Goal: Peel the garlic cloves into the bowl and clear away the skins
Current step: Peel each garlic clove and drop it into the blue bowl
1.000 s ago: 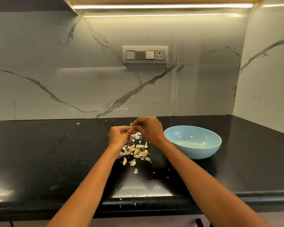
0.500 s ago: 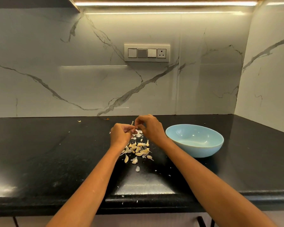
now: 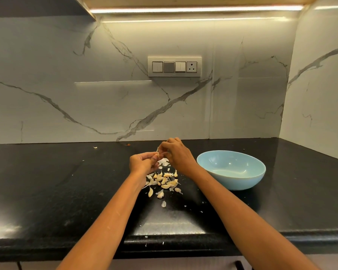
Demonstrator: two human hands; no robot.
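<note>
Garlic cloves (image 3: 165, 181) lie in a loose heap with papery skins (image 3: 163, 162) on the black surface (image 3: 47, 191), about midway between its front edge and the back wall, with a few white flecks scattered nearer the front edge. Just beyond the heap, both hands meet above the surface. The left hand (image 3: 142, 163) has its fingers curled round a single clove (image 3: 158, 152), and the right hand (image 3: 176, 152) pinches that same clove from above with thumb and fingertips. A light blue bowl (image 3: 231, 169) stands just right of the heap, toward the surface's right side; no cloves show in it. On the marble back wall sits a switch panel (image 3: 174, 66).
</note>
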